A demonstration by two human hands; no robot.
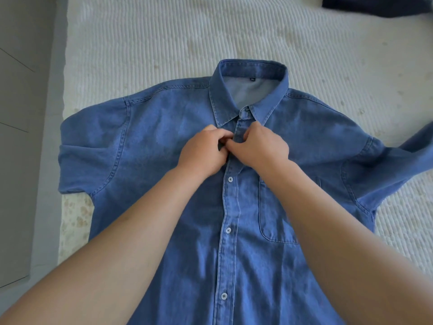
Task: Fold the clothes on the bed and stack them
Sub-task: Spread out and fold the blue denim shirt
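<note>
A blue denim shirt (164,141) lies front up on the white ribbed bed cover (164,38), collar pointing away from me. Its placket shows three white buttons fastened below my hands. My left hand (201,153) and my right hand (260,146) meet at the placket just under the collar. Both have curled fingers pinching the fabric there; whatever button lies between them is hidden by the fingers. The shirt's left sleeve is tucked at the bed's left edge, and the right sleeve stretches off to the right.
A dark navy garment (377,5) lies at the bed's far right corner. The bed's left edge (63,127) runs beside a grey floor (21,137). A chest pocket (276,212) sits on the shirt's right side.
</note>
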